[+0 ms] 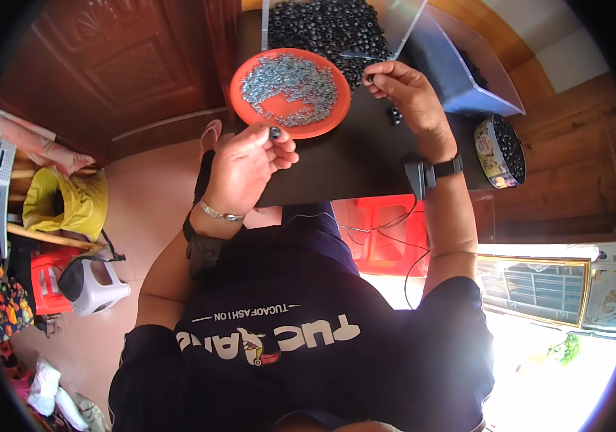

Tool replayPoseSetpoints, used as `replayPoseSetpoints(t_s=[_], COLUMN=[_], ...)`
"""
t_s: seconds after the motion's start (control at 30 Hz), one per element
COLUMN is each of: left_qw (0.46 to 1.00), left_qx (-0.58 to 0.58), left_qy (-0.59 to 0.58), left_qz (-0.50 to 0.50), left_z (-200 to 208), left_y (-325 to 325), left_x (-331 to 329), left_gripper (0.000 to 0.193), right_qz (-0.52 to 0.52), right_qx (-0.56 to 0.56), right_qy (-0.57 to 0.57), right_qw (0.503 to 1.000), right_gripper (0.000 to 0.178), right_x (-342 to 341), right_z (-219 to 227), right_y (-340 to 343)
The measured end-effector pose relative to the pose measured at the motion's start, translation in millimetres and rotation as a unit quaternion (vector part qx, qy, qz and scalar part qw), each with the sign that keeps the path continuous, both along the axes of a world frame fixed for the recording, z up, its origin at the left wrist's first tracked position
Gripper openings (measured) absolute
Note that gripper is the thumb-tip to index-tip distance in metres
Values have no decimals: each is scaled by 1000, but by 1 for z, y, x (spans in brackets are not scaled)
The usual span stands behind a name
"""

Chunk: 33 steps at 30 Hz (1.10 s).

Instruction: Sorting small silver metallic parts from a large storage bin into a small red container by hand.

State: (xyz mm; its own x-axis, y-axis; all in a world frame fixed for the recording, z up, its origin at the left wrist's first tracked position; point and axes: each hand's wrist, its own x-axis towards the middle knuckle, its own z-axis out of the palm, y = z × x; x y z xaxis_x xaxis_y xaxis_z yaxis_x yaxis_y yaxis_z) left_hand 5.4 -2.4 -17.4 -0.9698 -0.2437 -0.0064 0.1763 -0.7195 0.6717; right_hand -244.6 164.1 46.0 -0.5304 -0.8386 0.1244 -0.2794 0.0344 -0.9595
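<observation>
My left hand point(244, 164) is beside the near rim of an orange plate point(239, 102), its thumb and forefinger pinching a small black round part point(275, 132). Small silvery metal pieces point(290, 78) are spread over the plate. To the right of the plate, my right hand point(410, 95) pinches another small black part point(370, 77) between thumb and fingertips. Just beyond, a clear bin point(403, 36) holds a heap of black round parts point(329, 29), some of them near the plate's right edge. A few loose black parts point(394, 115) lie on the dark table point(344, 169) below my right hand.
A bluish translucent bin point(491, 101) stands at the right, with a round tin point(493, 155) of black parts nearer me. Under the table are a red stool point(387, 237) and a hanging cable point(408, 277). A yellow bag point(81, 201) and a grey stool point(99, 291) are at the left.
</observation>
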Motion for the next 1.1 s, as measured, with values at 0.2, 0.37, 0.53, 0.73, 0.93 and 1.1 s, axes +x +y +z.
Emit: replayPoseSetpoints(t_s=[0.2, 0.37, 0.53, 0.73, 0.93, 1.1], left_qw=[1000, 999, 999, 999, 998, 998], left_qx=[16, 30, 36, 31, 49, 52], left_qy=[9, 13, 16, 15, -12, -7], left_qz=[-9, 8, 16, 21, 24, 38], left_z=[12, 13, 11, 11, 9, 15], left_y=[1, -1, -2, -4, -1, 2], left_x=[-4, 2, 6, 5, 0, 0], left_gripper=[22, 21, 21, 20, 22, 23], right_qz=[85, 112, 119, 83, 101, 78], right_qx=[-116, -87, -44, -28, -159, -123], right_qy=[-179, -195, -159, -99, -132, -119], right_qw=[973, 970, 979, 991, 973, 982], right_gripper=[20, 20, 16, 14, 16, 17], right_x=[48, 64, 73, 92, 119, 126], right_z=[-3, -6, -4, 2, -6, -15], right_y=[-24, -38, -39, -42, -52, -57])
